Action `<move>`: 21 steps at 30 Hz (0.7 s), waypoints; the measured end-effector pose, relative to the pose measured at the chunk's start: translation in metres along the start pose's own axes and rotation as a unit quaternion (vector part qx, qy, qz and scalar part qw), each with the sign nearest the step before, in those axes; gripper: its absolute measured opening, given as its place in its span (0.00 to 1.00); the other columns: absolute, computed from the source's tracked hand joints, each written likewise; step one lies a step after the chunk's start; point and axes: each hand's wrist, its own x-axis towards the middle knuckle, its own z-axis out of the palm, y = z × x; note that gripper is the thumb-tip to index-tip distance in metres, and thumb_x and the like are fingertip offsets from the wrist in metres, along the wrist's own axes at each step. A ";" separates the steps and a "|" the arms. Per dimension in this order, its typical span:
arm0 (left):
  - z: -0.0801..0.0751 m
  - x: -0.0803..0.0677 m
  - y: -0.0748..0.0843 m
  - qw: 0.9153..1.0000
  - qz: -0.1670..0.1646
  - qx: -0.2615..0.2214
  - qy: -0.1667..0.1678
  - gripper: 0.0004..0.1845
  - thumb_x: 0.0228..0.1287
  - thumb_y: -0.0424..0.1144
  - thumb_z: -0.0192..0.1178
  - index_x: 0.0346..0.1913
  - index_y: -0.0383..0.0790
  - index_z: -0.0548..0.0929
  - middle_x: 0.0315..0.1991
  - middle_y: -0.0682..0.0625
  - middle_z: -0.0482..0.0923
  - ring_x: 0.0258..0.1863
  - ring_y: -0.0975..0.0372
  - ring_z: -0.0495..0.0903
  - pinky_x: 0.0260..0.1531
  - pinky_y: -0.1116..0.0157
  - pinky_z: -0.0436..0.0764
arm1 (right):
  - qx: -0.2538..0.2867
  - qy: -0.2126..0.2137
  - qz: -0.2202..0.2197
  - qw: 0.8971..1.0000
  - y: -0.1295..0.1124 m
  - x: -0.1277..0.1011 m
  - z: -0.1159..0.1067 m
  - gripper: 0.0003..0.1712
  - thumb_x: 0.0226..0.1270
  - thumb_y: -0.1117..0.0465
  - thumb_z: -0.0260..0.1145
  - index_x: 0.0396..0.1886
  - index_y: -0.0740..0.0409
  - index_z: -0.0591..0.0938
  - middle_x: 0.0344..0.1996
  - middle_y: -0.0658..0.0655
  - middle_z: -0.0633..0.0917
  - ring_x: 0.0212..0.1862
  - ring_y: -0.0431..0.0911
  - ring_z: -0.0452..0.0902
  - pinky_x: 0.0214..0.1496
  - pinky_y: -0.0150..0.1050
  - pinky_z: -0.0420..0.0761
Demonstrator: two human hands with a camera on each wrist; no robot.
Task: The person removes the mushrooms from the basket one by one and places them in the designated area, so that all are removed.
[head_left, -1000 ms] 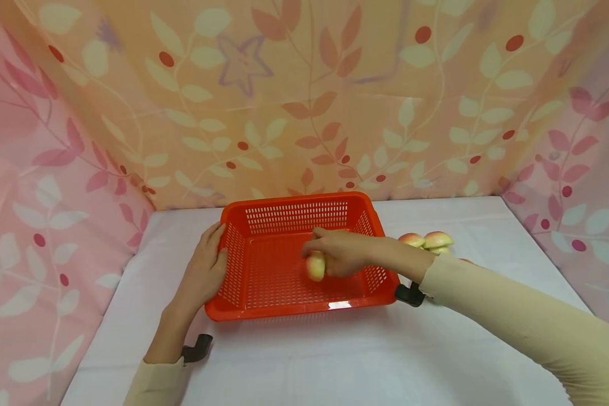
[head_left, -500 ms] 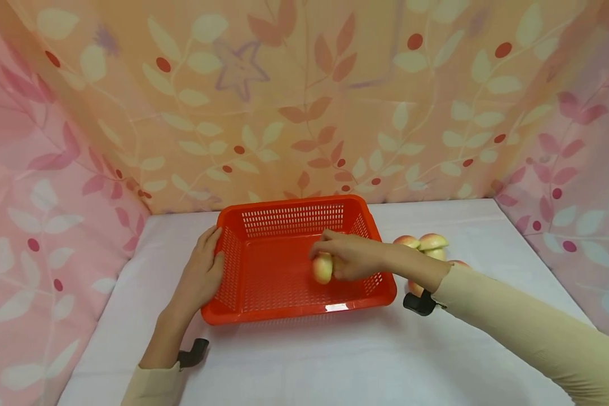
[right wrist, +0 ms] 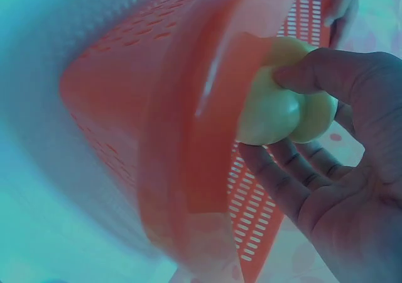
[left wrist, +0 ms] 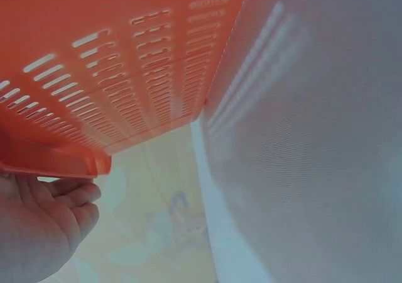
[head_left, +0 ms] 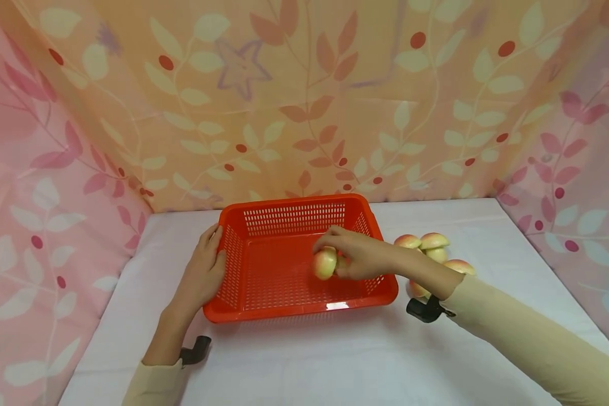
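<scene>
In the head view my left hand [head_left: 199, 275] holds the left rim of a red plastic basket [head_left: 299, 311]. The left wrist view shows the fingers [left wrist: 81, 195] right at the rim, beside the slotted wall. Above the basket's right half, my right hand [head_left: 357, 255] grips a red-and-yellow apple-like fruit [head_left: 325, 263]. Seen from the right wrist, the thumb [right wrist: 301, 75] presses one side of this pale, rounded, lobed fruit [right wrist: 271, 114], with the other fingers beneath it. The basket's rim hides part of the fruit there.
Several similar fruit pieces [head_left: 433, 241] lie on the white tablecloth [head_left: 304, 361] to the right of the basket, partly behind the right forearm. A flowered curtain [head_left: 304, 124] stands behind the table and along both sides. Black camera mounts [head_left: 197, 349] sit at both wrists.
The right hand with the fruit has shifted slightly right and up inside the basket's outline, and the fruit has turned a little. The left hand stays at the rim.
</scene>
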 end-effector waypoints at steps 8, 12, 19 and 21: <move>-0.001 0.000 -0.001 1.000 -0.005 -0.001 -0.003 0.33 0.83 0.36 0.43 0.85 0.32 0.52 0.86 0.37 0.49 0.84 0.39 0.53 0.79 0.33 0.57 | 0.004 0.027 -0.012 1.000 0.003 -0.006 0.001 0.29 0.62 0.67 0.70 0.62 0.44 0.80 0.56 0.51 0.78 0.52 0.43 0.76 0.53 0.38 0.83; -0.003 -0.001 -0.002 1.000 -0.007 -0.003 -0.006 0.33 0.83 0.36 0.43 0.85 0.33 0.52 0.87 0.38 0.48 0.85 0.40 0.51 0.80 0.34 0.55 | 0.014 0.037 -0.017 0.999 0.003 -0.008 0.005 0.29 0.62 0.68 0.69 0.63 0.47 0.80 0.56 0.52 0.78 0.49 0.42 0.77 0.51 0.36 0.85; -0.001 0.001 -0.003 1.000 -0.003 -0.005 -0.010 0.33 0.83 0.37 0.42 0.85 0.35 0.51 0.88 0.40 0.46 0.86 0.41 0.49 0.82 0.35 0.53 | 0.043 0.045 -0.017 0.998 0.001 -0.015 0.014 0.29 0.62 0.68 0.68 0.63 0.47 0.79 0.59 0.51 0.77 0.52 0.41 0.79 0.54 0.33 0.87; 0.000 0.002 -0.003 1.000 0.000 -0.006 -0.009 0.33 0.83 0.37 0.42 0.85 0.35 0.51 0.87 0.39 0.46 0.86 0.41 0.49 0.81 0.34 0.53 | 0.049 0.050 -0.017 0.997 0.000 -0.017 0.014 0.30 0.62 0.67 0.68 0.64 0.46 0.78 0.60 0.50 0.77 0.53 0.41 0.79 0.54 0.34 0.87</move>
